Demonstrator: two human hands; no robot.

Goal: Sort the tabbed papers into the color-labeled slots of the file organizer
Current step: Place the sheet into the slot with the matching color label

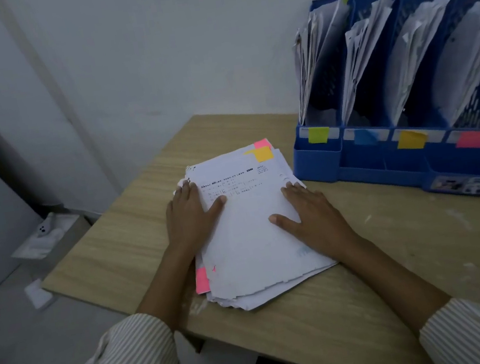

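Both hands flat, fingers straight: left hand (191,212) and right hand (305,208) press the paper stack (254,242) mid-counter (372,286); its print is unreadable. At two o'clock, the blue file organizer (362,157) holds papers behind green, blue, orange, pink labels.

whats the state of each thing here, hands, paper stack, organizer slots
left hand: open, flat on the stack
right hand: open, flat on the stack
stack of white tabbed papers: lying unsorted on the wooden table, orange and pink tabs showing
blue plastic four-slot file organizer: upright, every slot already holds papers; front labels green, blue, orange, pink
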